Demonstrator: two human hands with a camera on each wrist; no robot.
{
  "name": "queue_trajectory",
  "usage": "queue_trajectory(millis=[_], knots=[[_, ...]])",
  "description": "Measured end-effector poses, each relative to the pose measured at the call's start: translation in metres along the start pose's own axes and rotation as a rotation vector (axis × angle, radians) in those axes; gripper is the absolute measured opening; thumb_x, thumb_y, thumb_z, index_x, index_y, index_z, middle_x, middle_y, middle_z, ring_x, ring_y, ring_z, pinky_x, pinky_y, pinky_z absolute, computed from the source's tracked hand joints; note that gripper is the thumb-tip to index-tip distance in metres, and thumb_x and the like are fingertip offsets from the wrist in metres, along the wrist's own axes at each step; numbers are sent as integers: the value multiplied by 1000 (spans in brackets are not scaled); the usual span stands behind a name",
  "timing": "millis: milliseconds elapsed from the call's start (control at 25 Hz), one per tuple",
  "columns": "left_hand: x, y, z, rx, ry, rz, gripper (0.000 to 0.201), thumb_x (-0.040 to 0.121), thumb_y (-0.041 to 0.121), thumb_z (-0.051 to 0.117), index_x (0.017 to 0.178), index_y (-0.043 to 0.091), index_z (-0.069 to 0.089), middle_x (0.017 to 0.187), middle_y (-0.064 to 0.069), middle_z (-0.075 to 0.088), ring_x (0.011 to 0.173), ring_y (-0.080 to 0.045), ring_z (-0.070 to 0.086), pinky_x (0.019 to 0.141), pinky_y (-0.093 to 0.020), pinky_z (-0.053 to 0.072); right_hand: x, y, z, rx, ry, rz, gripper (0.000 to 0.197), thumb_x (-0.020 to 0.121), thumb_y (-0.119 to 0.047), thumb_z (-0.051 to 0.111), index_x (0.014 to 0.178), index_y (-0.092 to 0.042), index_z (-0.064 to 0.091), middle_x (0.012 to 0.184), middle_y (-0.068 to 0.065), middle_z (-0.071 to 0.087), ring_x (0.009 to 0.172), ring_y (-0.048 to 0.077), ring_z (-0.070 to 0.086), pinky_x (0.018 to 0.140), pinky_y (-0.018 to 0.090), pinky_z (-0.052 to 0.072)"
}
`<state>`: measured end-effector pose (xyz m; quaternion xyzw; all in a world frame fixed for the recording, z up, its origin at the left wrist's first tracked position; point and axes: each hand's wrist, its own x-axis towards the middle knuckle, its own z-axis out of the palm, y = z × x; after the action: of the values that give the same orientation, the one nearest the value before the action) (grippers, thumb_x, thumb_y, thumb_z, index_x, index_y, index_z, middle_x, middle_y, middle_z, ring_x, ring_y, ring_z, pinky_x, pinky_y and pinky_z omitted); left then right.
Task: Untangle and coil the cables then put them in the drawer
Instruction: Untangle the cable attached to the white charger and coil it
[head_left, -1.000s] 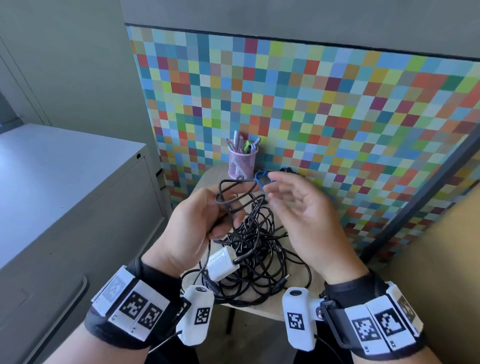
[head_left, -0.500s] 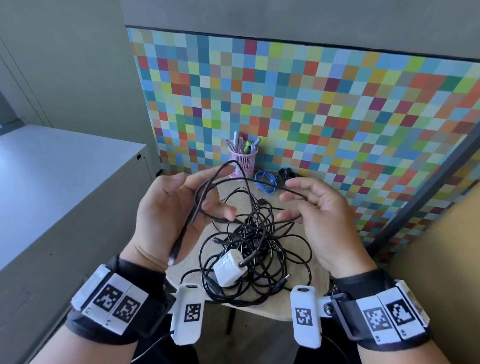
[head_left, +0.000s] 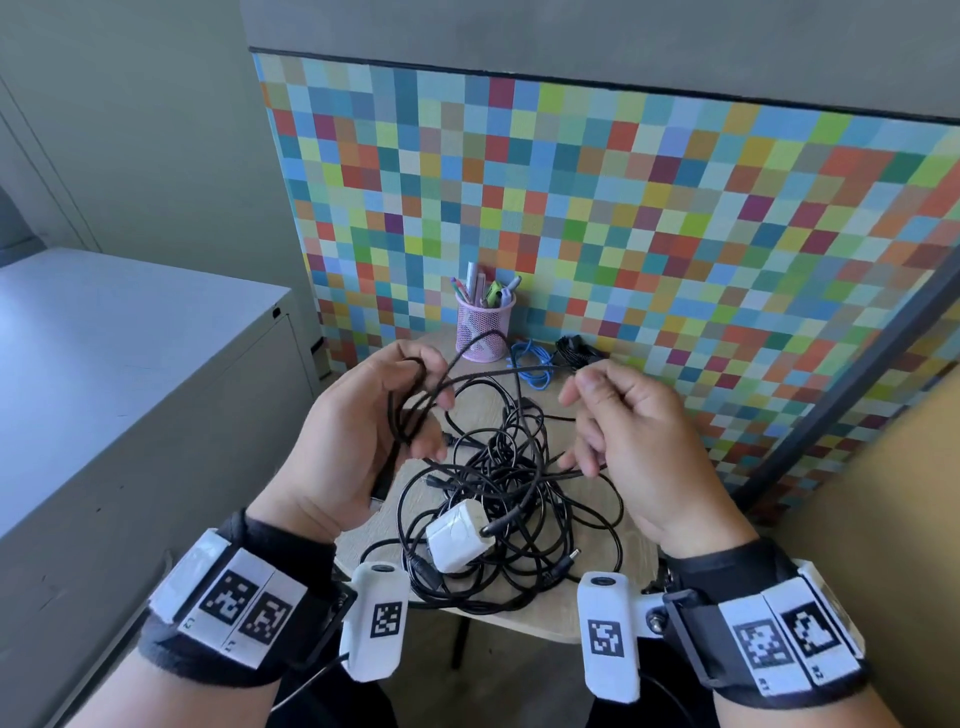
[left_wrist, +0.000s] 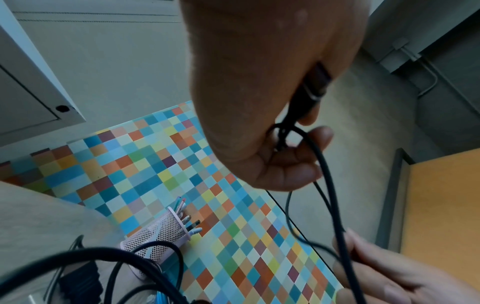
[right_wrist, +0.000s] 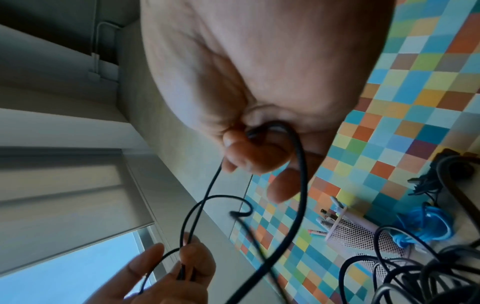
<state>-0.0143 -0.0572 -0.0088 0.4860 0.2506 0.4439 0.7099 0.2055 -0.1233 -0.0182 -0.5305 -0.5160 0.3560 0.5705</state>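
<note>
My left hand (head_left: 358, 441) grips loops of a black cable (head_left: 467, 384), its plug lying in the palm. My right hand (head_left: 634, 441) pinches the same cable farther along. I see the strand span between both hands above the tangled black cables (head_left: 509, 499), which lie on the round bench (head_left: 530, 618) around a white charger (head_left: 460, 535). Behind these: a blue cable (head_left: 530, 358) and a pink pen cup (head_left: 483, 332).

One white charger (head_left: 460, 535), one pen cup (head_left: 483, 329), two hands (head_left: 358, 431)

A cable tangle (head_left: 498, 499) fills the small table (head_left: 524, 621); the pen cup (head_left: 484, 332) and wall block the back.
</note>
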Motion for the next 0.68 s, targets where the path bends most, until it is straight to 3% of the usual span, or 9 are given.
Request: queue_trajectory(millis=[160, 280, 360, 440, 520, 680], knots=[[1, -4, -2, 127, 18, -74, 11, 88, 23, 49, 92, 13, 53, 90, -15, 62, 46, -25, 46, 52, -32, 46, 2, 3, 5, 130, 147, -1, 34, 113, -15, 38, 86, -8, 57, 56, -2, 42, 44, 18, 44, 63, 45, 60], [3, -9, -6, 270, 129, -66, 10, 100, 12, 56, 91, 11, 53, 80, -11, 59, 58, -33, 61, 49, -31, 51, 4, 1, 4, 308, 236, -21, 33, 114, -16, 35, 88, -9, 54, 59, 1, 47, 47, 18, 47, 67, 48, 61], [4, -12, -14, 319, 223, -6, 14, 105, 8, 54, 91, 10, 57, 69, -7, 51, 61, -28, 59, 61, -40, 62, 7, -1, -5, 408, 291, -42, 32, 114, -15, 34, 91, -9, 55, 62, 3, 50, 50, 20, 49, 68, 46, 61], [5, -11, -23, 312, 345, 56, 12, 105, 10, 54, 94, 8, 59, 69, -5, 47, 54, -18, 60, 70, -45, 65, 10, 0, -17, 416, 337, -51, 28, 114, -11, 33, 99, -8, 56, 65, 3, 54, 54, 22, 53, 71, 45, 58], [7, -7, -31, 269, 473, 106, 12, 105, 13, 58, 93, 9, 60, 74, -7, 53, 55, -16, 64, 71, -43, 65, 12, 1, -25, 375, 358, -43, 25, 113, -6, 33, 109, -8, 57, 69, 4, 59, 59, 24, 62, 73, 44, 59], [8, 0, -40, 181, 532, 157, 11, 99, 14, 68, 90, 16, 61, 93, -14, 56, 76, -27, 67, 75, -46, 64, 10, 9, -25, 216, 323, 54, 35, 109, 1, 42, 137, -18, 52, 85, 9, 71, 71, 29, 74, 65, 37, 63]])
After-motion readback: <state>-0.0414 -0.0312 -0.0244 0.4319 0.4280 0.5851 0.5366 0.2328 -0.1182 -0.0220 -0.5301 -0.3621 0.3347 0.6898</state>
